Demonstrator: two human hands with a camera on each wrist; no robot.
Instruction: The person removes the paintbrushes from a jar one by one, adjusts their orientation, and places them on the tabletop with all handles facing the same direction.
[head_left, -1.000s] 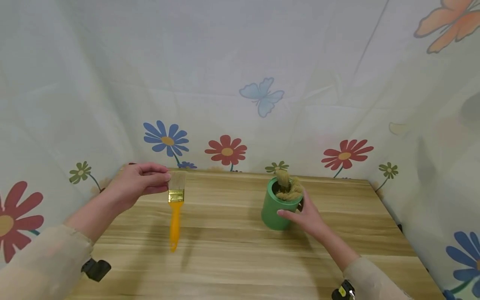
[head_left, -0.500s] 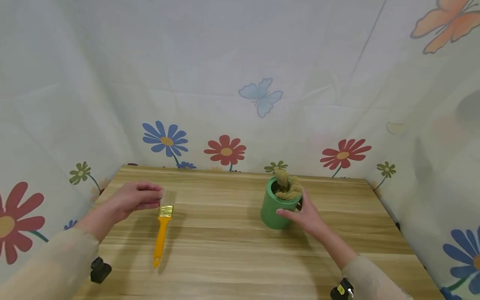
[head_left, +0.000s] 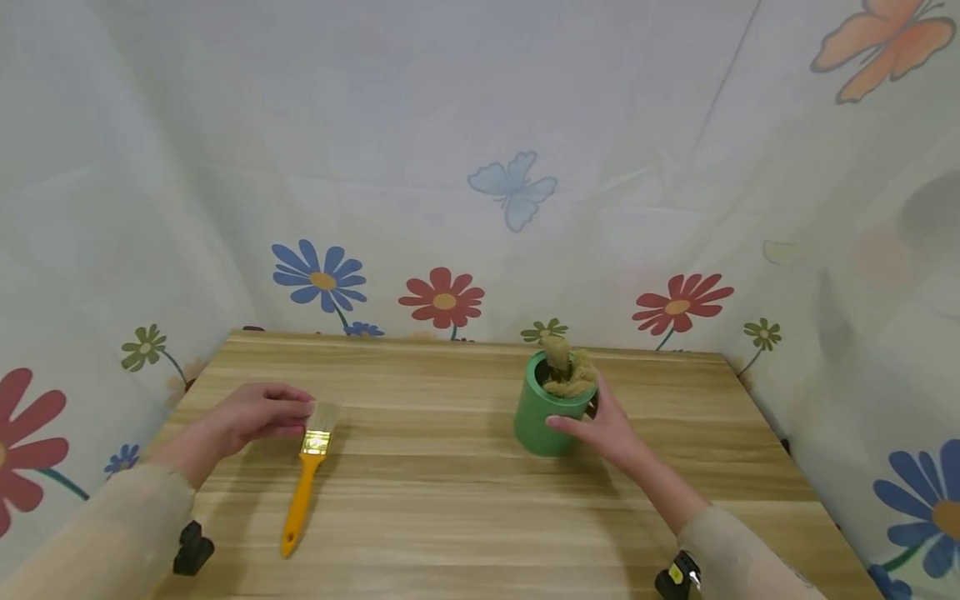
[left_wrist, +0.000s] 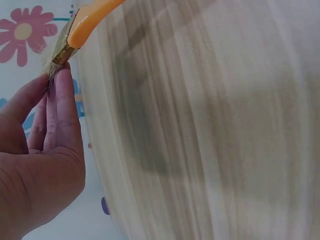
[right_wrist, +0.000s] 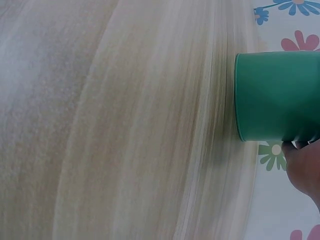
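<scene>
My left hand (head_left: 258, 418) pinches the bristle end of a paintbrush (head_left: 303, 492) between thumb and fingertips. The brush has a yellow-orange handle pointing toward me and a brass-coloured ferrule. In the left wrist view, the pale bristles of the paintbrush (left_wrist: 64, 42) meet the fingertips of the hand (left_wrist: 45, 165). Right of centre, my right hand (head_left: 611, 425) grips a green cup (head_left: 543, 421) round its right side, thumb in front. A tan bristle tuft and a fuzzy tan piece (head_left: 573, 379) stick out of its mouth. The right wrist view shows the cup's side (right_wrist: 280, 97) and part of the hand (right_wrist: 307, 167).
A wood-grain table (head_left: 420, 517) lies under both hands. Behind it and along its sides hangs a pale cloth (head_left: 375, 125) printed with flowers and butterflies. Dark wrist devices show at the left sleeve (head_left: 192, 550) and right sleeve (head_left: 677, 577).
My left hand has lowered and come left and nearer with the paintbrush, whose handle now slants toward the lower left. The right hand keeps its grip on the cup, nearly in place.
</scene>
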